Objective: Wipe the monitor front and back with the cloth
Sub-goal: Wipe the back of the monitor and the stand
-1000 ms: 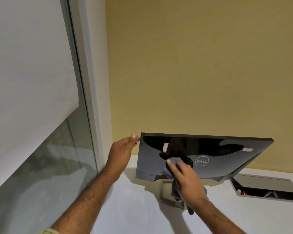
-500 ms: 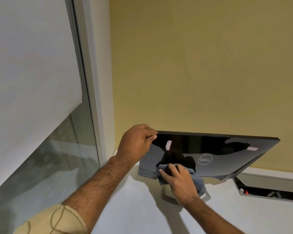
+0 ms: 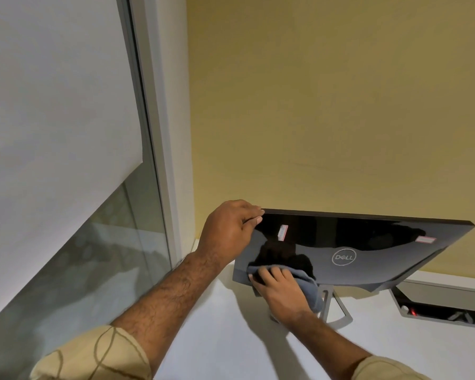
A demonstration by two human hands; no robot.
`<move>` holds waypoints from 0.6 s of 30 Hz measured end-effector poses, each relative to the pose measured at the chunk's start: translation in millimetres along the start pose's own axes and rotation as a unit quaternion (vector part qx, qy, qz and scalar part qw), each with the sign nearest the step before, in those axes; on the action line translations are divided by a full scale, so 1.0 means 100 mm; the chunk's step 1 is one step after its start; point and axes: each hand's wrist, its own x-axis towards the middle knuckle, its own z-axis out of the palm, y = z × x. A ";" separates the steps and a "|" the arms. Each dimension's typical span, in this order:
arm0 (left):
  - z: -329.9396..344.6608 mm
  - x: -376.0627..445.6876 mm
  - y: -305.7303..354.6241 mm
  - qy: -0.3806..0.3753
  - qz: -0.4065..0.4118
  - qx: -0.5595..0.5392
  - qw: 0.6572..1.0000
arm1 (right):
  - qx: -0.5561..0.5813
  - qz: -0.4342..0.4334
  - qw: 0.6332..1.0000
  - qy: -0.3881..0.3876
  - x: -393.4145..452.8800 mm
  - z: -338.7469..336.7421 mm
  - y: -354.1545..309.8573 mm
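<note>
Change: since one second ago, left hand went from the side edge of the monitor up to its top corner, and right hand with the cloth slid lower and to the left on the back panel.
Left hand (image 3: 231, 229): I curl my fingers over the top left corner of the glossy black flat monitor (image 3: 368, 242) and grip it there.
Right hand (image 3: 279, 290): my fingers lie flat and a little spread on the grey-blue soft cloth (image 3: 306, 281); I press it against the lower left part of the monitor back.
Monitor: it stands on the white surface (image 3: 231, 338) with its back side to me, tilted; the round silver logo (image 3: 344, 257) is to the right of the cloth.
Stickers: one small white label (image 3: 282, 232) near my left hand, one more (image 3: 425, 239) near the right edge.
Stand: grey metal frame stand (image 3: 337, 308) under the monitor, partly hidden by the cloth.
Behind: yellow wall (image 3: 327, 105); a grey cable opening (image 3: 444, 305) in the surface at right.
Left side: white roller blind (image 3: 52, 105) over a glass window (image 3: 93, 256).
</note>
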 end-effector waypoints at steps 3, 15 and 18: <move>0.01 -0.01 0.00 0.003 -0.002 0.003 1.000 | -0.006 0.012 1.000 -0.009 -0.10 0.05 0.06; -0.01 -0.03 0.02 0.003 -0.015 0.011 1.000 | 0.009 0.014 0.999 0.033 0.43 -0.07 -0.28; -0.02 -0.03 0.01 -0.001 -0.014 0.013 1.000 | -0.006 0.011 0.999 -0.041 0.27 0.13 -0.28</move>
